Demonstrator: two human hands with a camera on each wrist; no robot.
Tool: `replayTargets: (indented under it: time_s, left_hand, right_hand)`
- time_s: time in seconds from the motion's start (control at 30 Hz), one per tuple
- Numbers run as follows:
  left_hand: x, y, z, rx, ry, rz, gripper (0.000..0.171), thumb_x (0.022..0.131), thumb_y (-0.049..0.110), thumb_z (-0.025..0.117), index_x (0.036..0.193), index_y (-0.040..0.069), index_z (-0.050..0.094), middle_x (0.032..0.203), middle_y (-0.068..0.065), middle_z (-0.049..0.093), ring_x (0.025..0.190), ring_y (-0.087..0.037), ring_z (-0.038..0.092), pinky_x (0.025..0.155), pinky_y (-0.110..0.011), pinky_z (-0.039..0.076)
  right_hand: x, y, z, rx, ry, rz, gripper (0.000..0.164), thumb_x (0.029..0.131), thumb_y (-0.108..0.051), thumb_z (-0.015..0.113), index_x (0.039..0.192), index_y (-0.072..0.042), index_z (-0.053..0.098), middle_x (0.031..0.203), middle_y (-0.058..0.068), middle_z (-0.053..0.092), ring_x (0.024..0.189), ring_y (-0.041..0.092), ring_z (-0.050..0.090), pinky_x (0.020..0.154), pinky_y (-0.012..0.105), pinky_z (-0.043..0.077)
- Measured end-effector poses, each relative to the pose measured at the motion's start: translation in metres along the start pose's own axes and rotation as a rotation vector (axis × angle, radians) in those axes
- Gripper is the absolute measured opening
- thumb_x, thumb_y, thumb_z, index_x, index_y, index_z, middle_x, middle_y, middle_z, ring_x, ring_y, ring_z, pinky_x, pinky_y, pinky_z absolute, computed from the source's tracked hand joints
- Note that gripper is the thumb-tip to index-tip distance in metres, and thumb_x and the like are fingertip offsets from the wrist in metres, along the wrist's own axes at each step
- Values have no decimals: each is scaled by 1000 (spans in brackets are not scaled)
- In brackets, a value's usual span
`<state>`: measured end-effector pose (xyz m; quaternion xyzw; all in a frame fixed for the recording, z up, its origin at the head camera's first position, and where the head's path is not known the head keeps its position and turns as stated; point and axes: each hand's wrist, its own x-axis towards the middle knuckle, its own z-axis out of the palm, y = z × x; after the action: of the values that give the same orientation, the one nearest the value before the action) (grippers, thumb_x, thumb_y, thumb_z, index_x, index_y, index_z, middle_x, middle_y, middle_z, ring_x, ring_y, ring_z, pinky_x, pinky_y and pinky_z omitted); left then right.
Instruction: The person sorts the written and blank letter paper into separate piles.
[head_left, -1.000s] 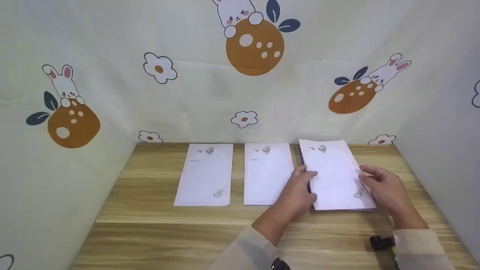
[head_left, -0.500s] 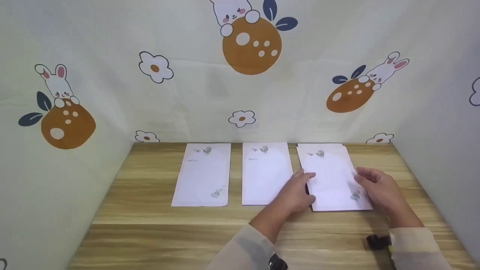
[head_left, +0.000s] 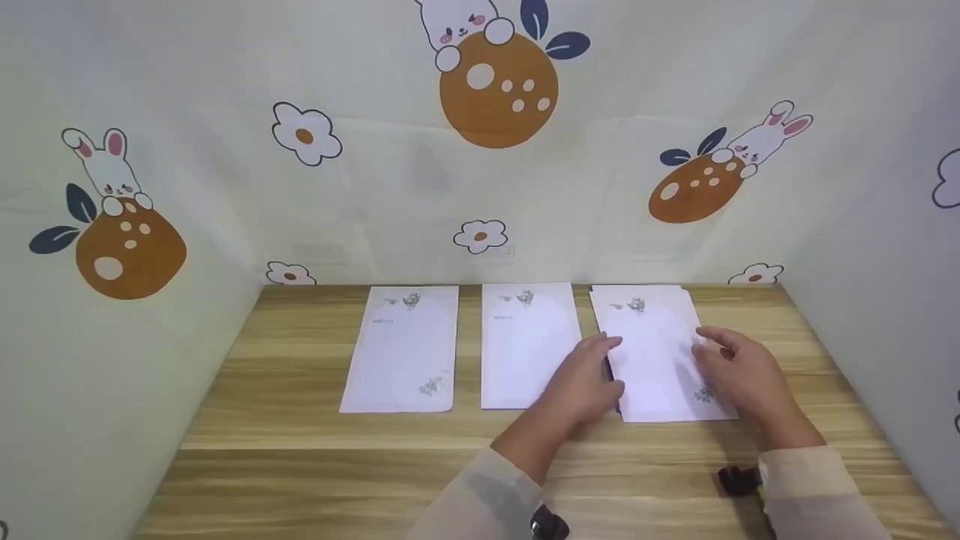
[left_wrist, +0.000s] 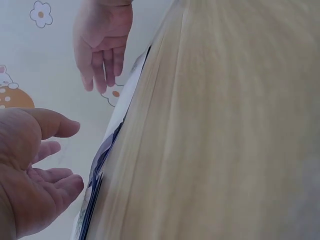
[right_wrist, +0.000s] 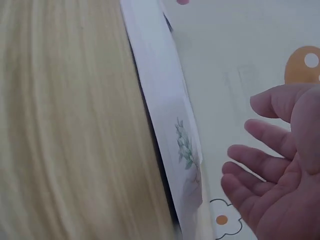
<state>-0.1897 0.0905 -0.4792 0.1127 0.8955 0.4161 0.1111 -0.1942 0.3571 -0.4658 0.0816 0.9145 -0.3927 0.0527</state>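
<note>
Three white printed paper stacks lie in a row on the table. My left hand (head_left: pixel 581 386) is beside the left edge of the right-hand stack (head_left: pixel 656 352), fingers loosely bent and thumb apart. Over that stack's right edge hovers my right hand (head_left: pixel 746 379), also with relaxed, spread fingers. Both the left hand (left_wrist: pixel 37 170) and the right hand (right_wrist: pixel 280 155) show nothing between their fingers in the wrist views. Dark blue layers (left_wrist: pixel 97 185) show under the white top sheet, slightly out of line. My left forearm overlaps the lower right corner of the middle stack (head_left: pixel 529 345).
A white sheet (head_left: pixel 401 349) with a plant print lies on the left. The wood-grain table (head_left: pixel 300 480) meets a patterned cloth (head_left: pixel 375 187) with rabbits and oranges behind and at both sides. Black devices (head_left: pixel 739 480) are strapped at the wrists.
The raised top sheet has come down nearly in line with its stack. My right hand has left its right edge and shifted left over it; my left hand has eased slightly off the left edge.
</note>
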Motion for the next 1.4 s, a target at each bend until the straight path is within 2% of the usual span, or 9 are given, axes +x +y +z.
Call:
replayTargets:
  time_s: [0.1,0.3,0.57,0.7,0.87,0.97,1.13,1.27,1.4]
  left_hand:
    - [-1,-6,-5,32,59,36,61,100,30,71,158,35,51,171,7,43,160,-19,40,133,-40,34]
    - [-5,-26,-24,89,155,94,59,102,34,68,157,25,53,165,2,51,156,-23,46,132,-43,37]
    - [-12,-60,-77,66,192,-73,60,102,39,68,159,29,50,169,2,46,161,-23,40,133,-48,33]
    - [-17,-80,-103,61,232,-147,62,101,38,69,160,30,49,170,2,45,162,-25,38,133,-50,33]
    - [-20,-94,-121,55,262,-213,65,100,35,71,160,26,49,171,-2,43,163,-29,36,134,-54,31]
    - [-21,-97,-125,71,248,-237,66,99,34,71,161,24,49,173,-3,40,164,-30,33,135,-54,29]
    - [-22,-100,-122,97,142,-246,76,100,37,70,167,22,38,178,-5,32,167,-29,25,137,-53,23]
    - [-24,-103,-120,108,81,-238,80,99,38,69,169,19,34,179,-6,28,169,-29,21,138,-52,19]
    - [-27,-104,-120,110,51,-216,81,98,39,70,169,20,35,180,-7,26,169,-29,19,138,-53,18]
  right_hand:
    - [3,-9,6,-98,-7,-58,67,105,-51,63,160,-15,50,168,29,40,152,57,40,123,73,35]
    - [8,-37,23,-213,-18,-218,64,104,-48,66,157,-14,54,163,23,51,144,54,53,119,69,44]
    - [17,-75,58,-132,-41,-332,60,103,-39,70,155,-13,57,159,19,58,142,47,59,121,60,47]
    - [19,-93,75,-81,-75,-330,60,103,-36,70,157,-14,55,159,20,57,143,45,59,121,59,47]
    - [17,-109,89,-41,-102,-310,61,103,-38,70,157,-16,54,163,18,53,145,44,58,122,57,47]
    - [16,-110,95,-59,-120,-304,64,103,-40,70,159,-17,51,166,16,50,146,43,56,123,58,47]
    - [17,-104,102,-150,-202,-285,75,102,-48,68,163,-12,44,169,18,44,156,42,43,130,60,36]
    - [17,-99,107,-203,-260,-279,81,102,-51,67,165,-6,40,170,21,42,161,42,35,133,60,28]
    - [15,-98,109,-241,-291,-301,83,101,-50,70,165,-7,40,171,21,39,162,43,33,134,60,26]
